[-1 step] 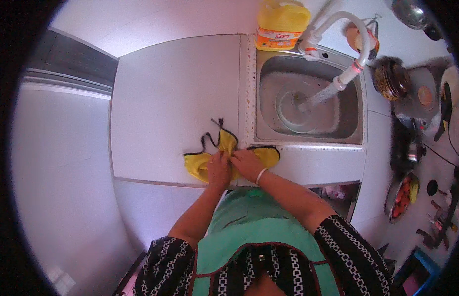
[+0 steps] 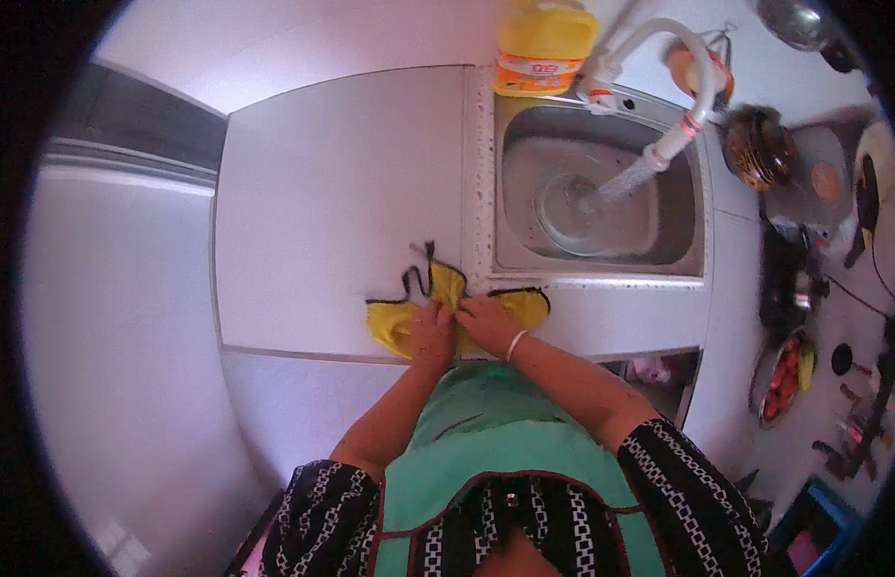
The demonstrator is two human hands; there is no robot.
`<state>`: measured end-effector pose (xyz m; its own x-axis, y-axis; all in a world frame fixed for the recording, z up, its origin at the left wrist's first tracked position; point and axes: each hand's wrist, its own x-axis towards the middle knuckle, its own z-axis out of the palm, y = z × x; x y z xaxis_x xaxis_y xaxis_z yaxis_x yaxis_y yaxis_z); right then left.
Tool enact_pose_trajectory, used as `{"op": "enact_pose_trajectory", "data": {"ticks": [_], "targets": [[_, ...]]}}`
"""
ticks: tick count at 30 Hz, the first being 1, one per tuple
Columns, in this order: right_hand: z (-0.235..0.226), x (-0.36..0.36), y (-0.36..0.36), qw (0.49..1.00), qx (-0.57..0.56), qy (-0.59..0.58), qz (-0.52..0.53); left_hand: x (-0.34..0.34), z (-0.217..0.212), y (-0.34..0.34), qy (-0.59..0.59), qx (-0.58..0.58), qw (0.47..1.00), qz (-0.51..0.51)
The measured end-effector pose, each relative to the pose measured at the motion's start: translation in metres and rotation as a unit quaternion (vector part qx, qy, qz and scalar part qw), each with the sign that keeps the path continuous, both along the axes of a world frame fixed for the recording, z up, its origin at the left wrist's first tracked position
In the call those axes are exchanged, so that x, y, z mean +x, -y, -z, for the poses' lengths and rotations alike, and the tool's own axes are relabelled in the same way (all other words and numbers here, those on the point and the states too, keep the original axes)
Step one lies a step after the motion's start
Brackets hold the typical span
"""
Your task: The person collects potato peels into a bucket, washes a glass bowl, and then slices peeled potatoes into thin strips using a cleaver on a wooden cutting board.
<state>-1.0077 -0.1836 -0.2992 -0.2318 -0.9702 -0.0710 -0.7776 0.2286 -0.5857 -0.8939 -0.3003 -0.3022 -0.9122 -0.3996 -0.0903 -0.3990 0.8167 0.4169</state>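
Note:
A yellow cloth [image 2: 390, 321] with black edging and thin black ties lies at the front edge of the white counter. My left hand [image 2: 433, 337] grips its middle with bent fingers. Right beside it, my right hand [image 2: 488, 325], with a white band at the wrist, pinches the same cloth. Between the hands the fabric bunches up, and one yellow flap sticks out beyond my fingertips. The rest of the cloth spreads to either side, while the ties trail away from me. My fingers hide the exact grip points.
Water runs from a white faucet [image 2: 670, 144] into a clear bowl [image 2: 551, 226] in the steel sink [image 2: 524, 252]. A yellow jug [image 2: 546, 46] stands behind the sink. Along the right are a lidded pot [image 2: 758, 154] and an oval dish of red food [image 2: 782, 385].
The cloth and both hands sit very slightly farther right against the counter. Both hands keep their hold, and the black tie has shifted a little.

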Motion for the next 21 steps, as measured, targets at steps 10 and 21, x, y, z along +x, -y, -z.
{"op": "enact_pose_trajectory", "data": {"ticks": [10, 21], "targets": [[-0.006, -0.061, -0.242, 0.883, 0.038, 0.119, 0.452, -0.137, -0.037, -0.137, 0.115, 0.296, 0.904, 0.286], [-0.090, -0.392, -0.237, 0.848, -0.190, 0.078, 0.489, -0.412, -0.036, -0.296, -0.116, 0.570, 0.797, -0.163]]}}
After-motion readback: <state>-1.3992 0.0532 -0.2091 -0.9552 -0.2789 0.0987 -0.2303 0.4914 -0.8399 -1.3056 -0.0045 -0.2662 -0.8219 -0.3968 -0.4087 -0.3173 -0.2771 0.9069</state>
